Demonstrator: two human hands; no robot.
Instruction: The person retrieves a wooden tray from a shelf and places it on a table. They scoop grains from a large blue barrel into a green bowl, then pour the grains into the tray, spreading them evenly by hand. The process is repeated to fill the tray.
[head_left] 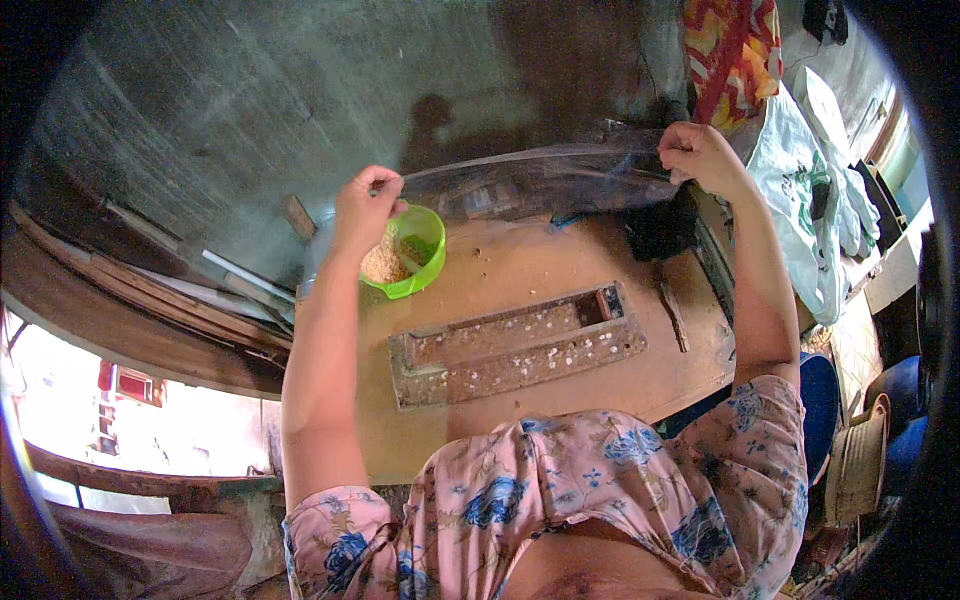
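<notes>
One clear plastic sheet (pixel 530 172) found held up over the table (pixel 530 262)

Nearest the wearer, whose pink blouse (pixel 520 485) bore blue flowers, a worn brown slab (pixel 500 370) with a long recess lay on the tabletop, flecked with pale bits. A thin stick (pixel 672 312) lay to its right. Beyond the slab, to the left, stood a bright green bowl (pixel 432 272) of pale, crumbly matter (pixel 380 264), partly hidden by the left wrist. Left hand (pixel 370 205): fingers pinched on one end of the sheet. Right hand (pixel 695 158): pinched on the other end, hands well apart. The sheet spanned the gap between them. A dark bundle (pixel 658 228) sat at the table's far right; a grey-green wall (pixel 300 100) rose behind.
</notes>
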